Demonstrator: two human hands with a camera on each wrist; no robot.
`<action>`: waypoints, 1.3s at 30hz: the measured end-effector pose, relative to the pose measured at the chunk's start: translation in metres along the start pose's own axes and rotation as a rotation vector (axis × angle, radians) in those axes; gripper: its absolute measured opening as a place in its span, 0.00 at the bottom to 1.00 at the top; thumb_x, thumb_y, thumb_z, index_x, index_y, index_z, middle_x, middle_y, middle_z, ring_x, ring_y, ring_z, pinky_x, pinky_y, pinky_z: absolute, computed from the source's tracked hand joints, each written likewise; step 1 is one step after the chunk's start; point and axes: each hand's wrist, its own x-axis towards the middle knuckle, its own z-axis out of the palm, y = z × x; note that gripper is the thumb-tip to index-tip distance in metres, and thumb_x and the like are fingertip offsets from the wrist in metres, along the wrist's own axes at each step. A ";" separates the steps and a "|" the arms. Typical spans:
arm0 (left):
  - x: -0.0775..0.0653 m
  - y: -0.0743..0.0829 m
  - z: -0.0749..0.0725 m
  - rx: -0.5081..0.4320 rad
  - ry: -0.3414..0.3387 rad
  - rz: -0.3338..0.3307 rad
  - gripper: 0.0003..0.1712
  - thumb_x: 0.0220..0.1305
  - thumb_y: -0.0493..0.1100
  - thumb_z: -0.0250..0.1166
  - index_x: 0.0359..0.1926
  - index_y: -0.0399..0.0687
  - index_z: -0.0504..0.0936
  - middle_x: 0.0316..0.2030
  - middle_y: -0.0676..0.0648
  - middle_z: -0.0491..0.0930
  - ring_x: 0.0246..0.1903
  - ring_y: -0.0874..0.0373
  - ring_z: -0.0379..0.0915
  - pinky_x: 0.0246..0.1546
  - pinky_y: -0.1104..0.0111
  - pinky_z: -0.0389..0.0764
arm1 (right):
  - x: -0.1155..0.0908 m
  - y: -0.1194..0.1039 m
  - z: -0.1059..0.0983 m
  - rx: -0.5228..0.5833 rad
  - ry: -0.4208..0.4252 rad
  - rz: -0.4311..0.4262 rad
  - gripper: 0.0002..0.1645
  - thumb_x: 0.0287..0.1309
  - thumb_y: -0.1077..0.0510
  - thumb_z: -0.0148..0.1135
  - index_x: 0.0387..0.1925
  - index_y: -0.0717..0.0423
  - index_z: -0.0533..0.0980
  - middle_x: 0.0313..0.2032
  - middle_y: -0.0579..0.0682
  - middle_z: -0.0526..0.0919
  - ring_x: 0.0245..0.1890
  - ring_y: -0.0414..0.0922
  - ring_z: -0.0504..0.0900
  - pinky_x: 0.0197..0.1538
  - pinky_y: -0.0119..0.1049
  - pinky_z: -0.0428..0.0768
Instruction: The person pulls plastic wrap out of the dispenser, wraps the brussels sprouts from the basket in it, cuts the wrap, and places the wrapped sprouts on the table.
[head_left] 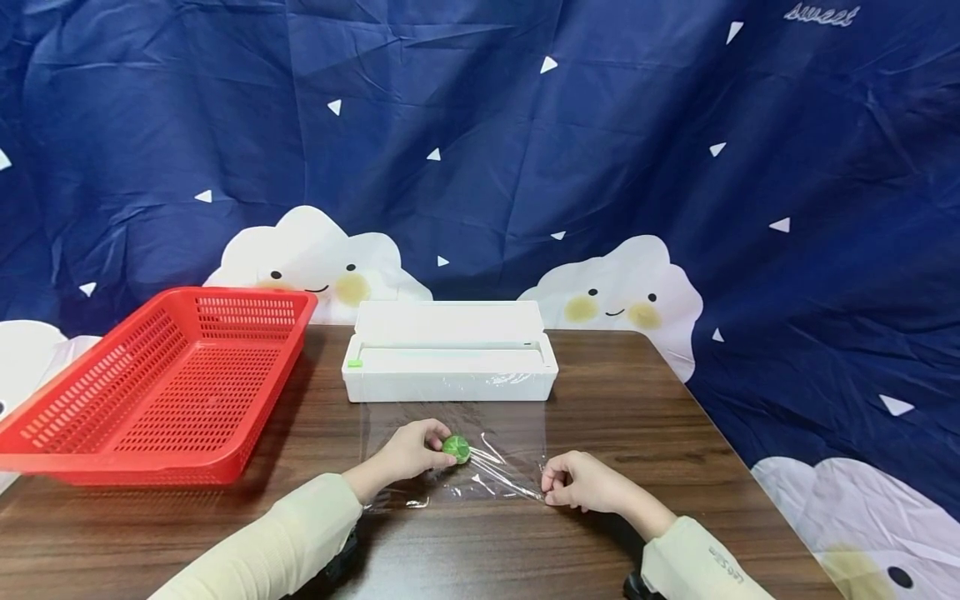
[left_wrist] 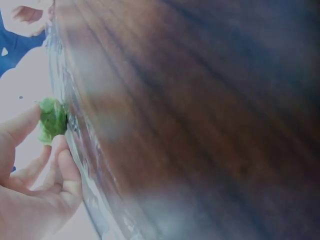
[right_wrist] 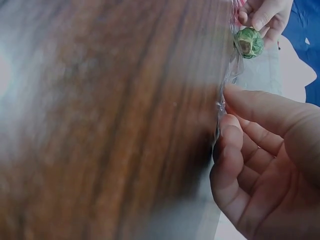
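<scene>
- From here I see the left hand [head_left: 411, 450] partly closed, thumb and fingers pinching 1 green sprout [head_left: 456, 450] at the plastic wrap [head_left: 517, 429].
- The right hand [head_left: 588, 482], thumb against curled fingers, pinches the wrap's edge.
- The sprout sits between both hands, before the white box [head_left: 450, 388].

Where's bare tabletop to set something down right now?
Widest: the wooden table right of the white dispenser, beyond the right hand. Narrower patches: between the red basket and dispenser, and between the sleeves in front of the cling film. Crowded: the middle, where left hand, Brussels sprout and film meet.
</scene>
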 end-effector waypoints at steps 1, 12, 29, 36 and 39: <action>0.000 0.000 -0.001 0.001 0.002 0.002 0.20 0.49 0.41 0.72 0.42 0.39 0.77 0.26 0.52 0.74 0.28 0.60 0.68 0.30 0.66 0.71 | 0.000 0.000 0.000 0.000 0.001 -0.001 0.08 0.48 0.67 0.65 0.25 0.56 0.73 0.17 0.41 0.68 0.13 0.35 0.67 0.14 0.27 0.67; -0.007 0.003 -0.019 -0.005 0.013 0.010 0.21 0.50 0.43 0.71 0.43 0.41 0.76 0.27 0.54 0.74 0.28 0.60 0.68 0.32 0.65 0.70 | 0.002 -0.002 -0.008 -0.006 0.029 -0.058 0.07 0.49 0.65 0.66 0.27 0.58 0.74 0.19 0.43 0.69 0.13 0.35 0.67 0.13 0.28 0.68; -0.042 -0.023 -0.050 -0.070 -0.245 0.234 0.15 0.49 0.42 0.71 0.33 0.42 0.74 0.26 0.50 0.72 0.25 0.64 0.67 0.27 0.72 0.69 | 0.011 -0.006 0.001 0.032 0.025 -0.264 0.10 0.49 0.63 0.67 0.34 0.59 0.75 0.29 0.50 0.77 0.31 0.40 0.74 0.35 0.33 0.76; -0.055 -0.034 -0.054 -0.063 -0.298 0.357 0.14 0.50 0.41 0.71 0.30 0.43 0.73 0.24 0.54 0.70 0.23 0.69 0.65 0.23 0.73 0.70 | 0.012 -0.005 0.006 0.032 -0.040 -0.294 0.11 0.50 0.61 0.67 0.35 0.60 0.75 0.29 0.51 0.76 0.31 0.37 0.74 0.34 0.32 0.76; -0.060 -0.036 -0.056 -0.036 -0.322 0.352 0.15 0.49 0.41 0.71 0.28 0.44 0.72 0.23 0.55 0.69 0.23 0.69 0.64 0.23 0.74 0.70 | 0.014 -0.005 0.007 0.020 -0.069 -0.307 0.11 0.49 0.61 0.68 0.34 0.60 0.74 0.28 0.51 0.76 0.30 0.37 0.74 0.34 0.32 0.76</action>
